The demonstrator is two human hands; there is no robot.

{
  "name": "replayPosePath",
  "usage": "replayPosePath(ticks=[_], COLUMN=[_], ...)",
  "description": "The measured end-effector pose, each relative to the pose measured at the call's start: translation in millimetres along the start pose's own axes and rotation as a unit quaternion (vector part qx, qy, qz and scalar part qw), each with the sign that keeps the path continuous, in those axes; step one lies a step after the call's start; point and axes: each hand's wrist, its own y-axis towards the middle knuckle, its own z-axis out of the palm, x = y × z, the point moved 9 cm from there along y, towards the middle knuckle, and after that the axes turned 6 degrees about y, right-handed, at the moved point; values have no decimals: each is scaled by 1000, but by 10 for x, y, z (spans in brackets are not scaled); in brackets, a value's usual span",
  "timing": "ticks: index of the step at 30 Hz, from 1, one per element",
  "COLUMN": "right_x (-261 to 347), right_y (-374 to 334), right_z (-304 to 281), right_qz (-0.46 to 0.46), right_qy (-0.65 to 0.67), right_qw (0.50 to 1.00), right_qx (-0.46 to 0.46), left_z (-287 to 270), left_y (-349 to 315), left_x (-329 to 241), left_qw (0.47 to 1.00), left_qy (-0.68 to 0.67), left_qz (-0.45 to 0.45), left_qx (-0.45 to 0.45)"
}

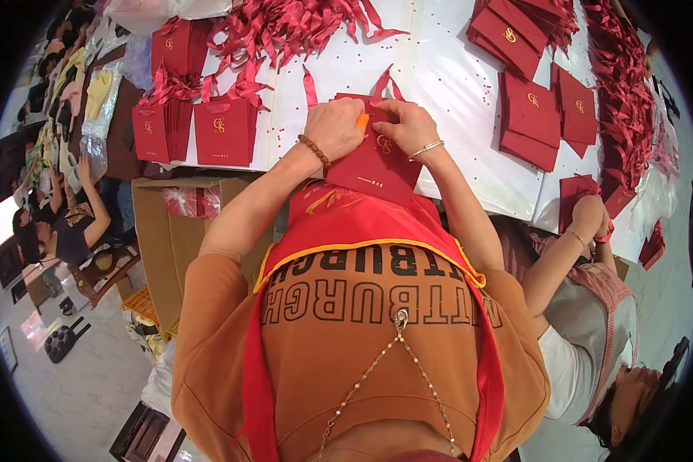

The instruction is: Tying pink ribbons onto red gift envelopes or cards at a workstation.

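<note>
A dark red paper gift bag (373,165) with a gold emblem lies in front of me at the table's near edge, its bottom toward my apron. My left hand (335,129) is curled over the bag's upper left part, with something orange at its thumb. At the upper right, my right hand (410,127) has its fingers bent and pinched at the bag's top, near the emblem. A red ribbon handle (383,81) sticks up beyond the hands. My fingertips partly hide the bag's opening.
Stacked red bags (223,131) stand left, with loose red ribbons (285,31) beyond. More bags (530,119) lie right, beside a long ribbon heap (624,85). A co-worker's hand (587,215) handles a bag at far right. An open cardboard box (158,254) stands left below the table.
</note>
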Motion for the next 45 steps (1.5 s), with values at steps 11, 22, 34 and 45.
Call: replayPosePath(ticks=[11, 22, 34, 45], right_x=[213, 401, 596, 518], right_y=[-80, -243, -340, -253], right_z=[-3, -48, 6, 36], right_qz=[-85, -159, -217, -194], right_qy=[-42, -141, -102, -80], right_qw=[995, 973, 968, 976], right_qx=[-44, -92, -78, -62], left_z=[-44, -119, 118, 303], left_y=[6, 313, 169, 623], left_x=[-174, 238, -87, 499], left_qw=[993, 981, 829, 933], left_qy=[111, -147, -190, -248], left_qz=[41, 92, 100, -102], left_qx=[-3, 82, 516, 242])
